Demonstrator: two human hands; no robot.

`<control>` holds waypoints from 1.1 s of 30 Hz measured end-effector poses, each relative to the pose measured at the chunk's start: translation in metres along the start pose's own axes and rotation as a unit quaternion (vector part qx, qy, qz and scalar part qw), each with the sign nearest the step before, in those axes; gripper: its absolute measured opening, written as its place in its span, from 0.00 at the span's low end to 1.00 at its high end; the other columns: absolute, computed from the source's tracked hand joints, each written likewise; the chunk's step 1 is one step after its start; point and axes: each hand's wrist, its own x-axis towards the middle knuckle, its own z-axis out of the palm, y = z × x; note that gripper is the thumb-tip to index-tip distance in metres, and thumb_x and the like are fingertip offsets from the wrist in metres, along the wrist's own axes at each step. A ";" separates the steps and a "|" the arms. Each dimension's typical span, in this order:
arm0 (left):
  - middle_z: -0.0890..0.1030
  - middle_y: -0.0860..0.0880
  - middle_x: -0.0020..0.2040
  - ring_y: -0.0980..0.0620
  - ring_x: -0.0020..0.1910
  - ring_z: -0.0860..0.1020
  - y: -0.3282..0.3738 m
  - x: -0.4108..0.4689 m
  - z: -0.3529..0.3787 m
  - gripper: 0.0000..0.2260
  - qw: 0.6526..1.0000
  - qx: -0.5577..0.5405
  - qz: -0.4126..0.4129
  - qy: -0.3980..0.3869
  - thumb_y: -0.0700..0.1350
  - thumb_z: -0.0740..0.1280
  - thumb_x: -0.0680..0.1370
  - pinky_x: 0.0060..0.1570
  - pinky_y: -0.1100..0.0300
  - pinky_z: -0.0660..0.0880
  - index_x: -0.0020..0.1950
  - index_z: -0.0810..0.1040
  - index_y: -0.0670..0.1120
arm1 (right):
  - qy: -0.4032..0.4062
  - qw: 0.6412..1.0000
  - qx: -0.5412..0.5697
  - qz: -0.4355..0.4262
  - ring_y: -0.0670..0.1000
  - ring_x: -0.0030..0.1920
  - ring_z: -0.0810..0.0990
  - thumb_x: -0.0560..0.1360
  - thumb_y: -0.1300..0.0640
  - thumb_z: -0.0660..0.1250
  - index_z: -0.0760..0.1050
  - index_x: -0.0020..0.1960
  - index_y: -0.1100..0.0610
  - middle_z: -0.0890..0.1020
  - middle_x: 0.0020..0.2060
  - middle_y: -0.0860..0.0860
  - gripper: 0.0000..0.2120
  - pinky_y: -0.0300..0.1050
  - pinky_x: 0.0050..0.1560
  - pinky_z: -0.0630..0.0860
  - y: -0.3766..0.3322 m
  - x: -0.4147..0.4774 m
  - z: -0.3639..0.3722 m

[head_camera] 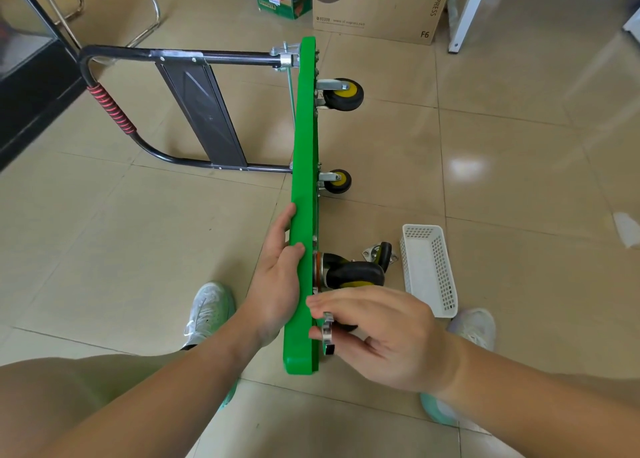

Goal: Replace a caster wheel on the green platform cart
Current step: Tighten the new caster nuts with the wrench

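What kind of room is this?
Probably an office or storeroom, not a home: a shiny tiled floor, a big SF Express shipping box, and a metal-legged chair.

The scene is brightly, evenly lit from above. A white glare patch is reflected on the glossy floor at right. Straight lines are bent near the edges.
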 end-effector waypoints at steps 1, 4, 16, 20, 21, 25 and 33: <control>0.76 0.58 0.68 0.48 0.61 0.79 0.000 0.000 0.000 0.24 1.000 0.002 0.002 0.001 0.47 0.55 0.80 0.65 0.46 0.75 0.72 0.64 0.71 | 0.003 1.000 0.002 -0.004 0.48 0.55 0.85 0.68 0.68 0.80 0.84 0.52 0.65 0.87 0.52 0.54 0.13 0.42 0.57 0.81 0.000 0.000 -0.001; 0.76 0.57 0.69 0.48 0.61 0.79 0.001 0.000 0.000 0.25 1.000 0.003 0.003 0.002 0.50 0.55 0.77 0.63 0.49 0.76 0.72 0.64 0.70 | 0.008 1.000 0.012 -0.004 0.48 0.56 0.85 0.68 0.69 0.80 0.84 0.52 0.66 0.86 0.53 0.54 0.14 0.43 0.57 0.81 0.002 0.001 -0.002; 0.75 0.55 0.71 0.52 0.64 0.77 -0.002 0.003 -0.002 0.25 1.000 0.011 0.009 0.005 0.40 0.54 0.85 0.65 0.54 0.74 0.78 0.63 0.64 | -0.022 0.999 0.044 0.020 0.49 0.49 0.85 0.74 0.64 0.75 0.83 0.53 0.64 0.86 0.48 0.55 0.08 0.39 0.56 0.81 0.023 0.010 0.011; 0.75 0.57 0.72 0.59 0.68 0.75 -0.002 0.003 -0.001 0.25 1.000 0.005 0.014 0.018 0.40 0.56 0.85 0.69 0.58 0.71 0.78 0.64 0.63 | 0.002 0.950 0.178 0.256 0.45 0.44 0.86 0.73 0.57 0.75 0.83 0.51 0.53 0.86 0.44 0.49 0.07 0.37 0.47 0.82 0.044 0.045 0.006; 0.75 0.58 0.72 0.60 0.67 0.74 -0.002 0.004 -0.001 0.24 1.000 0.005 0.014 0.017 0.41 0.56 0.85 0.69 0.59 0.71 0.77 0.64 0.63 | -0.004 0.930 0.208 0.302 0.45 0.43 0.86 0.73 0.58 0.76 0.83 0.50 0.51 0.86 0.44 0.48 0.07 0.37 0.47 0.81 0.049 0.053 0.007; 0.74 0.63 0.70 0.69 0.62 0.74 -0.003 0.005 0.000 0.23 1.000 0.009 0.013 0.019 0.43 0.56 0.85 0.57 0.75 0.71 0.77 0.64 0.64 | -0.033 0.906 0.237 0.350 0.48 0.44 0.85 0.73 0.62 0.76 0.82 0.49 0.53 0.86 0.44 0.52 0.08 0.43 0.49 0.82 0.054 0.063 0.010; 0.77 0.55 0.68 0.59 0.57 0.79 -0.008 0.006 -0.002 0.25 1.000 0.014 0.016 0.008 0.42 0.55 0.85 0.47 0.72 0.73 0.77 0.63 0.66 | 0.018 0.976 0.139 0.168 0.49 0.47 0.87 0.72 0.63 0.77 0.83 0.52 0.63 0.86 0.47 0.54 0.09 0.42 0.49 0.84 0.002 0.029 -0.020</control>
